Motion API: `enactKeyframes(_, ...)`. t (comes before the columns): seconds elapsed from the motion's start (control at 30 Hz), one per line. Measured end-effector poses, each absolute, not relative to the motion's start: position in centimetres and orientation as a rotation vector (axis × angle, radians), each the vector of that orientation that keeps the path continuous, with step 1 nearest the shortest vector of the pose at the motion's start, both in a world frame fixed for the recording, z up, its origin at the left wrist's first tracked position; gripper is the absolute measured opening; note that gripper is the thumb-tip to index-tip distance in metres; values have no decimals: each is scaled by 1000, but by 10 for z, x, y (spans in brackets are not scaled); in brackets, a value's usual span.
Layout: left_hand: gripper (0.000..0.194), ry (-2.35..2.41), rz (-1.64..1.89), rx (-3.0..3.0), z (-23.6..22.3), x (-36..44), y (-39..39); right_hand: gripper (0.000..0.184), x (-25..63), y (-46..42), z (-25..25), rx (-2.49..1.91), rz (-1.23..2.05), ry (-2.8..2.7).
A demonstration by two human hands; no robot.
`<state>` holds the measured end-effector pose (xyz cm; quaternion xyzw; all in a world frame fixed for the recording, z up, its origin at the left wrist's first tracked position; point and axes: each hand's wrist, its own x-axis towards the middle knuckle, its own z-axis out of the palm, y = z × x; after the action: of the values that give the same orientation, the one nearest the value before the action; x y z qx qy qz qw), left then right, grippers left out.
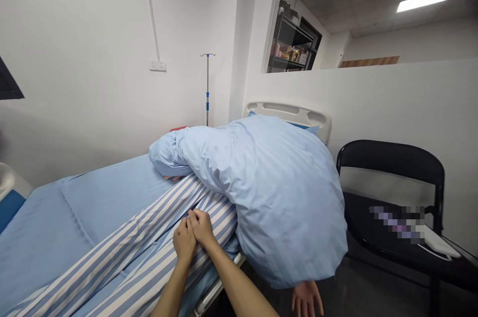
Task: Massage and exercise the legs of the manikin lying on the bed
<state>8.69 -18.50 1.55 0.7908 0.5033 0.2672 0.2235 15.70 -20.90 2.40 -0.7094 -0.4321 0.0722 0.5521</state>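
Note:
A figure in blue-and-white striped pyjamas lies on a bed with a light-blue sheet. A light-blue duvet is heaped over its upper body, and one of its hands hangs out below the duvet at the bedside. My left hand and my right hand rest side by side, touching, on the striped leg just below the duvet's edge. Both have their fingers curled down into the striped cloth.
A black folding chair stands right of the bed with a white item on its seat. The white headboard and a drip stand are at the far end. A white partition wall runs behind.

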Motion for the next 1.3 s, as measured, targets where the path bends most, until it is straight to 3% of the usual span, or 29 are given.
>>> enactKeyframes(0.43,30,1402,709,2106,26,84,-188,39,165,-207,71,-1661,126,-1250)
enactKeyframes(0.7,29,1411,681,2168,22,85,-186,36,169,-213,27,-1876,-7,-1140)
enactKeyframes(0.93,29,1371,611,2156,21,86,-184,39,172,-211,26,-1733,67,-1094)
enactKeyframes(1.3,33,1053,1029,1688,72,123,-164,37,189,-207,29,-1419,321,-949)
